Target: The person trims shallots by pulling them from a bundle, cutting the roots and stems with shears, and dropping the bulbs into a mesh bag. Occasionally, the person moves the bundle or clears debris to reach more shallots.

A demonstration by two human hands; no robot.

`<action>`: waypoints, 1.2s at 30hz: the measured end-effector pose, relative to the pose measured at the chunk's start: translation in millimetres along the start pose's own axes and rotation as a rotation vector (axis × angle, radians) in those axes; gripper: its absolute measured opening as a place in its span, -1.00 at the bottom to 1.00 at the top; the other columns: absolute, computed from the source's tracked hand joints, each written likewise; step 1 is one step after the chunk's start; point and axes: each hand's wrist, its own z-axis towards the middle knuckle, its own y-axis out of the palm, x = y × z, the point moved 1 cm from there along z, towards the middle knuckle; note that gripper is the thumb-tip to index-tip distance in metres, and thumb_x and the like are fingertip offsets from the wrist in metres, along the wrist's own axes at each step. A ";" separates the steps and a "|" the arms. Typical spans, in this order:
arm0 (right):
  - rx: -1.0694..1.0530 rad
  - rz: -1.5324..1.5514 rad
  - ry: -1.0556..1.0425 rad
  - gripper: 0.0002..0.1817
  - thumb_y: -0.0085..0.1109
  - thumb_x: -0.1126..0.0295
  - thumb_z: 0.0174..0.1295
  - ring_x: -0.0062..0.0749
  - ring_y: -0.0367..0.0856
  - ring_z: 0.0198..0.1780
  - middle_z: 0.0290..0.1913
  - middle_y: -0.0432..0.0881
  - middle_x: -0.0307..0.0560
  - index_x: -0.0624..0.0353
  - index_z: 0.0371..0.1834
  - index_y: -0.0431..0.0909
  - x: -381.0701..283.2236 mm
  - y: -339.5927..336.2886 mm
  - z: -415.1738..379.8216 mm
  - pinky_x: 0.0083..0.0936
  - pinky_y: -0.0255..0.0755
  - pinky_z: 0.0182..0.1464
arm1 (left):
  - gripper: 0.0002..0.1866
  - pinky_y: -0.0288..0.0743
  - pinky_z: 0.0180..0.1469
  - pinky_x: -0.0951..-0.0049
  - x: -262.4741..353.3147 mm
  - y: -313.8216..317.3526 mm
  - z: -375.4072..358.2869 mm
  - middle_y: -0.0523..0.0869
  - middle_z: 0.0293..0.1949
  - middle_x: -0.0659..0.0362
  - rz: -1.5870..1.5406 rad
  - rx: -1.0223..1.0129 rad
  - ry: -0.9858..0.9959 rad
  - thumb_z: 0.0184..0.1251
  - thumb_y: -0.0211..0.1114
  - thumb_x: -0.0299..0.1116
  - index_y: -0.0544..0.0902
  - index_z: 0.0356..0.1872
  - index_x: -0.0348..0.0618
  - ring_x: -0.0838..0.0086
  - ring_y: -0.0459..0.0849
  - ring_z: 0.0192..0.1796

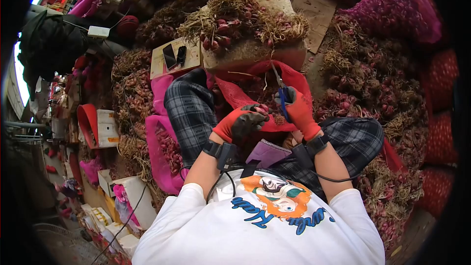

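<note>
My left hand (241, 122), in a red and dark glove, closes its fingers on shallots (262, 110). To its right, my right hand (300, 110), gloved in red, grips blue-handled scissors (282, 95). Their metal blades point forward, away from my body. Both hands are above an open red mesh bag (298, 79) spread between my knees. A pale strand of dry stalk hangs close to the blades. Just beyond the bag, a heap of shallots with dry tops (233, 17) lies on a pale block (235, 58).
Left of the block, a phone (169, 56) and a small dark device (181, 54) lie on a board (157, 66). Piles of shallots (363, 64) spread on both sides. A filled pink mesh sack (397, 10) lies at upper right; red sacks (441, 137) line the right edge.
</note>
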 end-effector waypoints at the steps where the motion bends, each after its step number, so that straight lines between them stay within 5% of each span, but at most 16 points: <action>1: -0.064 0.043 0.009 -0.77 0.24 0.52 0.09 -0.55 0.59 -0.26 -0.33 0.63 -0.18 0.25 -0.17 0.49 -3.5 1.2 -1.1 -0.56 0.48 -0.18 | -0.80 0.46 -0.08 0.57 -0.5 -4.3 0.1 0.55 -0.12 0.23 -0.007 -0.017 0.002 0.25 0.18 -0.50 0.58 -0.11 -0.27 0.56 0.55 -0.09; 6: -0.260 0.082 0.194 -0.69 0.29 0.46 0.06 -0.49 0.61 -0.25 -0.33 0.63 -0.13 0.24 -0.13 0.48 -20.2 7.2 -10.0 -0.52 0.48 -0.17 | -0.77 0.44 -0.11 0.59 0.8 -0.8 -0.2 0.55 -0.15 0.25 -0.002 -0.042 -0.016 0.26 0.15 -0.52 0.55 -0.06 -0.26 0.60 0.53 -0.12; 9: -0.122 -0.298 0.042 -0.68 0.32 0.39 0.04 -0.30 0.64 -0.27 -0.33 0.64 -0.04 0.23 -0.15 0.49 -11.9 8.9 -6.5 -0.42 0.48 -0.20 | -0.74 0.43 -0.13 0.62 6.9 18.8 -6.5 0.55 -0.18 0.27 -0.103 -0.033 -0.077 0.25 0.15 -0.52 0.52 -0.02 -0.27 0.63 0.52 -0.17; 12: 0.149 -0.775 -0.267 -0.71 0.26 0.33 0.11 -0.23 0.64 -0.31 -0.29 0.64 -0.03 0.19 -0.14 0.49 1.9 1.1 2.6 -0.42 0.48 -0.25 | -0.65 0.45 -0.20 0.58 12.5 20.1 -7.1 0.56 -0.24 0.29 0.378 0.002 0.106 0.22 0.21 -0.55 0.47 0.05 -0.20 0.63 0.52 -0.28; 15: 0.129 -0.847 -0.082 -0.64 0.26 0.21 0.11 -0.10 0.62 -0.19 -0.21 0.63 0.02 0.16 -0.11 0.49 0.2 -9.7 4.4 -0.35 0.48 -0.17 | -0.62 0.45 -0.18 0.59 23.2 25.6 -10.8 0.58 -0.21 0.28 0.256 0.163 0.146 0.20 0.22 -0.60 0.48 0.08 -0.22 0.65 0.53 -0.24; 18: 0.133 -0.943 -0.175 -0.63 0.24 0.12 0.09 -0.13 0.63 -0.19 -0.23 0.64 -0.04 0.08 -0.12 0.51 1.7 -19.2 -0.5 -0.31 0.47 -0.18 | -0.60 0.45 0.00 0.58 47.3 33.0 -43.9 0.60 -0.17 0.27 0.540 0.500 0.478 0.13 0.22 -0.68 0.52 0.04 -0.24 0.63 0.55 -0.11; 20: 0.132 -0.944 -0.182 -0.64 0.23 0.11 0.09 -0.13 0.62 -0.17 -0.22 0.64 -0.05 0.08 -0.13 0.52 5.7 -21.5 -2.3 -0.32 0.47 -0.17 | -0.59 0.40 0.12 0.56 65.4 14.3 -82.9 0.61 -0.05 0.18 1.123 0.694 0.703 0.12 0.18 -0.72 0.52 0.04 -0.29 0.52 0.56 0.03; 23: 0.087 -0.989 -0.220 -0.64 0.22 0.11 0.10 -0.14 0.61 -0.15 -0.21 0.64 -0.05 0.08 -0.13 0.53 10.3 -18.8 0.8 -0.32 0.46 -0.14 | -0.62 0.43 0.08 0.55 72.7 -16.5 -154.9 0.61 -0.04 0.16 0.947 0.926 0.731 0.12 0.16 -0.74 0.53 0.00 -0.30 0.52 0.57 0.00; 24: 0.071 -1.016 -0.228 -0.65 0.21 0.11 0.11 -0.14 0.61 -0.14 -0.20 0.64 -0.05 0.08 -0.13 0.53 10.5 -18.4 1.0 -0.32 0.46 -0.13 | -0.63 0.45 0.05 0.55 64.5 -37.2 -181.4 0.62 -0.05 0.16 0.855 1.022 0.722 0.12 0.16 -0.73 0.53 -0.01 -0.30 0.53 0.58 -0.02; 27: 0.031 -1.068 -0.172 -0.62 0.23 0.11 0.10 -0.11 0.60 -0.15 -0.20 0.63 -0.03 0.10 -0.10 0.52 5.0 -14.6 1.0 -0.31 0.45 -0.14 | -0.67 0.50 -0.08 0.56 -5.2 -154.2 -289.2 0.62 -0.05 0.17 1.107 1.352 0.225 0.16 0.18 -0.65 0.52 -0.01 -0.28 0.56 0.59 -0.09; 30: -0.004 -0.796 -0.233 -0.58 0.25 0.11 0.09 -0.07 0.59 -0.15 -0.21 0.62 0.02 0.13 -0.09 0.51 3.0 -8.4 1.3 -0.30 0.44 -0.15 | -0.68 0.51 -0.18 0.54 -77.2 -176.6 -323.0 0.63 -0.07 0.19 0.754 1.439 0.075 0.20 0.22 -0.54 0.50 0.01 -0.25 0.59 0.59 -0.13; 33: 0.078 -0.910 -0.240 -0.58 0.28 0.12 0.06 -0.04 0.59 -0.15 -0.24 0.62 0.04 0.16 -0.12 0.52 7.1 -8.0 -0.5 -0.28 0.42 -0.15 | -0.64 0.48 -0.14 0.53 -151.3 -215.5 -325.4 0.63 -0.09 0.21 0.476 1.153 0.030 0.24 0.24 -0.42 0.47 0.05 -0.21 0.57 0.59 -0.13; 34: 0.084 -0.878 -0.230 -0.59 0.28 0.12 0.05 -0.05 0.59 -0.15 -0.24 0.62 0.04 0.16 -0.13 0.53 7.7 -10.0 -1.3 -0.28 0.42 -0.14 | -0.63 0.46 -0.07 0.51 -116.0 -152.2 -300.2 0.64 -0.09 0.20 0.716 1.101 -0.184 0.26 0.25 -0.32 0.47 0.07 -0.17 0.53 0.60 -0.11; 36: 0.023 -0.922 -0.184 -0.56 0.30 0.11 0.01 -0.06 0.59 -0.14 -0.24 0.63 0.03 0.15 -0.12 0.53 -3.0 -12.5 -5.1 -0.28 0.43 -0.13 | -0.64 0.43 0.00 0.47 -148.0 -170.9 -298.7 0.63 -0.09 0.15 1.077 1.158 -0.279 0.27 0.23 -0.26 0.49 0.05 -0.15 0.44 0.60 -0.08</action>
